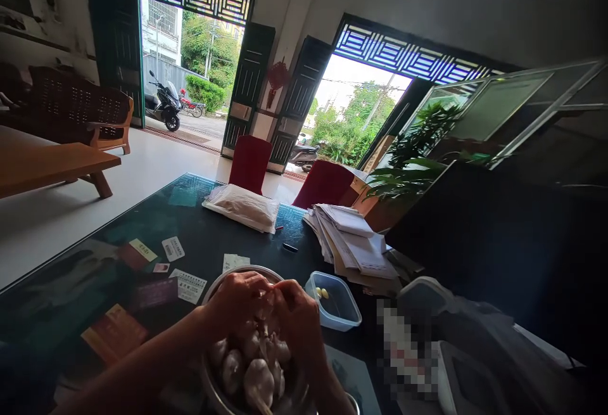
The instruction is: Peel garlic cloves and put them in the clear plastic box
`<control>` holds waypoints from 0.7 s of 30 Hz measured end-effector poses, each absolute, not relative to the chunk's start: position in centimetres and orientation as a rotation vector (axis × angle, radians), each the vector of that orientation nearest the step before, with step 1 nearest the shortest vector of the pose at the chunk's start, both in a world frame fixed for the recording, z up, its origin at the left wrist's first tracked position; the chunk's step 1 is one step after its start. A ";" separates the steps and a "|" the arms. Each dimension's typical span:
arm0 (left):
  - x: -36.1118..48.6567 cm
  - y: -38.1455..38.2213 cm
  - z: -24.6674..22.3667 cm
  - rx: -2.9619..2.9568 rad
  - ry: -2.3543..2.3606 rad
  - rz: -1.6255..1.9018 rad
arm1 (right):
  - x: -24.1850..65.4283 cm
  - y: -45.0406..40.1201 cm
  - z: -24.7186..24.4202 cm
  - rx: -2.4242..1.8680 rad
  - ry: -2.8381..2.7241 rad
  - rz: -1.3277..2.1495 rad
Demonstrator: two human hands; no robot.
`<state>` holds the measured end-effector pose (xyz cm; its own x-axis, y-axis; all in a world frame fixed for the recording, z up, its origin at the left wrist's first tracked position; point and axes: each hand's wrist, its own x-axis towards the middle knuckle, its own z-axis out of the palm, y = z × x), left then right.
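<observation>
Garlic bulbs sit heaped in the metal bowl at the near side of the glass-topped desk, directly beneath both hands in my head-camera feed. I see the left hand and right hand meeting over the bowl, fingers curled and tips close together. Something pale shows between them, perhaps garlic, but the shadow is deep and I cannot tell whether either hand truly grasps it. Just beside the right hand I have a clear plastic container with a few peeled cloves inside. Beyond it lies a stack of papers; printed cards lie left of the bowl.
</observation>
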<state>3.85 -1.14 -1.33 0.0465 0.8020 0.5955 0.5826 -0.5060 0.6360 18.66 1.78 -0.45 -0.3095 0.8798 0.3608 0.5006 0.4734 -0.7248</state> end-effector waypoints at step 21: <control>3.0 -1.0 -1.0 1.675 1.278 1.483 | 18.6 2.2 -0.4 -1.197 -2.062 0.672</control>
